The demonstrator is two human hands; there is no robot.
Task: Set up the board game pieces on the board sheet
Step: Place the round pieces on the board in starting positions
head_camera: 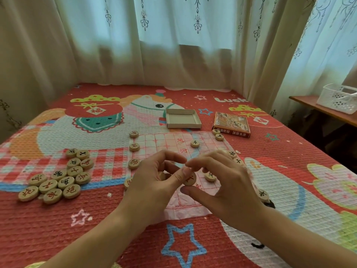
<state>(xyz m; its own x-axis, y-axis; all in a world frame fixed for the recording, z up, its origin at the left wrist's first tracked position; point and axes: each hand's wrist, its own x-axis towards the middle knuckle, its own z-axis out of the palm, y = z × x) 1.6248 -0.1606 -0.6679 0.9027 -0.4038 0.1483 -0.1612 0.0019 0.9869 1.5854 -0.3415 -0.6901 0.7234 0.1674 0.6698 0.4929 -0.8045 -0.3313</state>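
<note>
Over the sheet the right hand pinches a piece between thumb and fingertips, the left hand curled against it, holding what I cannot tell, so it looks best eased flat onto a crossing, clear of its neighbour, without rucking the sheet.

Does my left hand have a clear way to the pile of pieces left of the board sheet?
Probably yes: the pile lies open on the bedspread beside the left hand, nothing between, though its thumb seems to touch a piece.
</note>
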